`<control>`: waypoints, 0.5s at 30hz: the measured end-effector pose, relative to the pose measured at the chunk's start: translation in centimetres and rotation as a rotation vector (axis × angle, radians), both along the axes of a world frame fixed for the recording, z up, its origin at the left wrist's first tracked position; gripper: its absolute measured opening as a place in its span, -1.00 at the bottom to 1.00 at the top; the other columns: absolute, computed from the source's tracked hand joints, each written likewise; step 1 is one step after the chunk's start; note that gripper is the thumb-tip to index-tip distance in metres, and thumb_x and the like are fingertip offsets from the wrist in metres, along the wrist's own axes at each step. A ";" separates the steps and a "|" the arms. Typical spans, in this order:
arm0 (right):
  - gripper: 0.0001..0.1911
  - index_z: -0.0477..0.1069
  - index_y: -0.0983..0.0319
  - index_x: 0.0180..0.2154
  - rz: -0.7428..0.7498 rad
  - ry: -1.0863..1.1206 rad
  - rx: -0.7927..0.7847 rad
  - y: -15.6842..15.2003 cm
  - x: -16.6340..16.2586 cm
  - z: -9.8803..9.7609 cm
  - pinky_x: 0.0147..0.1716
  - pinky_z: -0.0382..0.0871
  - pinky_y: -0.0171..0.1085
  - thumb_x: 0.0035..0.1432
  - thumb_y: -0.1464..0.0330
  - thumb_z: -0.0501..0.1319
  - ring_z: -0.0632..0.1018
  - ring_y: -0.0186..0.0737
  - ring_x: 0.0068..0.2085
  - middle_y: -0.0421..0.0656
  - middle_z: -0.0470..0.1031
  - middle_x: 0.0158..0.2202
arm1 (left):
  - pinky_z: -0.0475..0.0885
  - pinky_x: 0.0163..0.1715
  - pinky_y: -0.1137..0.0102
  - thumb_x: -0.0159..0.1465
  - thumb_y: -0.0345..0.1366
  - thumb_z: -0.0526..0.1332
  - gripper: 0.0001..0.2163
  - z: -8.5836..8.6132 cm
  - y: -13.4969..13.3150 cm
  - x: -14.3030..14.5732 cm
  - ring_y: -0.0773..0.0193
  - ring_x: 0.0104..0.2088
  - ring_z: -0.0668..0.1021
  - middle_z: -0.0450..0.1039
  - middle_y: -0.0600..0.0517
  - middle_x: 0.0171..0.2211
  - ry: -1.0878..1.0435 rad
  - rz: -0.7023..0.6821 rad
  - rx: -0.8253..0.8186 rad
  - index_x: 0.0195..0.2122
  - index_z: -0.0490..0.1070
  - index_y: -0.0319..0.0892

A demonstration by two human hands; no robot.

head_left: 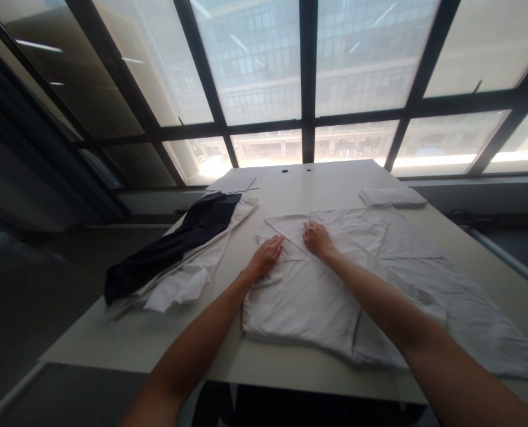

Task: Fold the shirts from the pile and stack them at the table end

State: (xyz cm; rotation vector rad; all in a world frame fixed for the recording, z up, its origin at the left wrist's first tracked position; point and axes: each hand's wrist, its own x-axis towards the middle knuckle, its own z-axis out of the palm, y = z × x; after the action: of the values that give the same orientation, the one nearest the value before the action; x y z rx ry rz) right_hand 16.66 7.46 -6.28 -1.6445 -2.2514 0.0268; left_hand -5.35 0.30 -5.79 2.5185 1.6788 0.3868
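A white garment, seemingly a shirt (308, 302), lies partly folded on the white table (285, 187). My left hand (266, 258) rests on its left part, fingers stretched out flat against the cloth near a diagonal fold. Slightly farther back, my right hand (317, 238) presses on the same garment, its fingers a little bent and apart, with no cloth visibly gripped. The garment's right side spreads out toward the table's right front edge, partly hidden beneath my right forearm.
Dark and white clothes (179, 240) lie in a pile at the left table edge. A folded white cloth (393, 197) sits at the back right, and paper sheets (232, 184) at the back left. Behind the table stand large windows (264, 71).
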 end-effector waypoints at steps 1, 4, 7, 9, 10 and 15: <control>-0.50 0.29 0.31 0.29 0.056 -0.005 0.008 -0.1 -0.1 0.3 0.29 0.03 -0.16 0.38 0.38 -0.01 0.28 -0.07 0.32 0.09 0.28 0.34 | 0.07 0.39 0.22 0.48 -0.30 -0.16 -0.51 -0.1 0.4 -0.3 0.22 0.40 0.21 0.21 -0.13 0.37 -0.017 0.040 0.006 0.38 0.19 -0.26; -0.53 0.31 0.30 0.27 0.215 -0.009 0.026 -1.0 -1.0 1.3 0.32 0.04 -0.14 0.39 0.40 0.02 0.27 -0.09 0.34 0.07 0.28 0.35 | 0.04 0.39 0.13 0.43 -0.35 -0.09 -0.50 -0.2 1.4 -1.8 0.16 0.41 0.18 0.20 -0.13 0.37 -0.019 0.110 -0.026 0.37 0.22 -0.26; -0.54 0.30 0.24 0.29 0.485 0.061 0.070 -3.4 -3.2 2.3 0.33 0.06 -0.10 0.42 0.35 0.04 0.28 -0.12 0.36 0.02 0.29 0.35 | 0.02 0.39 0.08 0.44 -0.30 -0.09 -0.52 -0.1 2.2 -3.7 0.18 0.42 0.17 0.19 -0.05 0.38 -0.033 0.065 -0.067 0.36 0.24 -0.15; -0.57 0.33 0.18 0.27 0.723 0.135 0.086 -5.6 -5.0 2.6 0.31 0.14 -0.10 0.43 0.33 0.06 0.35 -0.15 0.31 -0.03 0.37 0.30 | 0.02 0.40 0.12 0.43 -0.30 -0.11 -0.51 0.1 2.7 -5.0 0.23 0.41 0.19 0.21 -0.02 0.38 -0.047 0.042 -0.088 0.35 0.26 -0.12; -0.60 0.38 0.18 0.23 0.824 0.151 0.078 -6.8 -5.8 2.7 0.28 0.18 -0.10 0.44 0.32 0.05 0.39 -0.14 0.28 -0.03 0.42 0.26 | 0.01 0.40 0.14 0.43 -0.32 -0.12 -0.50 0.2 2.8 -5.5 0.24 0.40 0.20 0.22 -0.02 0.37 -0.051 0.050 -0.094 0.35 0.26 -0.12; -0.41 0.26 0.29 0.31 1.002 0.055 -0.023 -11.4 -7.9 1.7 0.36 0.00 0.12 0.44 0.08 0.05 0.19 -0.02 0.41 0.13 0.25 0.36 | 0.01 0.39 0.07 0.44 -0.30 -0.13 -0.50 0.5 2.9 -6.9 0.18 0.41 0.19 0.19 -0.05 0.38 0.002 0.112 -0.098 0.36 0.25 -0.14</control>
State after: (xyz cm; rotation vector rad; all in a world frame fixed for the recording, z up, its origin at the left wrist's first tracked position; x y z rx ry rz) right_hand 8.74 -3.96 -4.55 -0.3681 -2.7673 0.3330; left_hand -12.23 3.17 -5.28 2.3642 1.7978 0.3026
